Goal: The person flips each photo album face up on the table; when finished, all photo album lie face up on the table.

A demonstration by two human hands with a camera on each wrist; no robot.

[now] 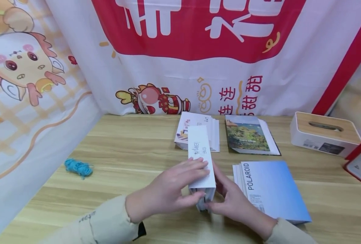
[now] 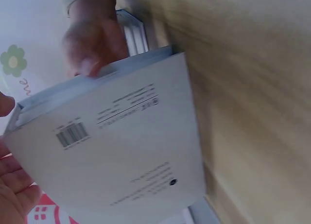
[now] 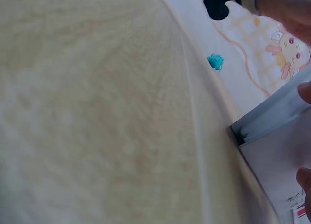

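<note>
Both hands hold a white booklet [image 1: 201, 159] upright on its edge on the wooden surface [image 1: 131, 149], left hand [image 1: 168, 189] flat-fingered against its cover, right hand [image 1: 232, 200] curled behind; judged mid-squaring, next needing a steady lay-down beside the POLAROID booklet stack [image 1: 272, 186].

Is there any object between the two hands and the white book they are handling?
No. The left hand lies on the white book, and the right hand touches its right side. Nothing visible separates them. The other books stand apart on the table.
</note>
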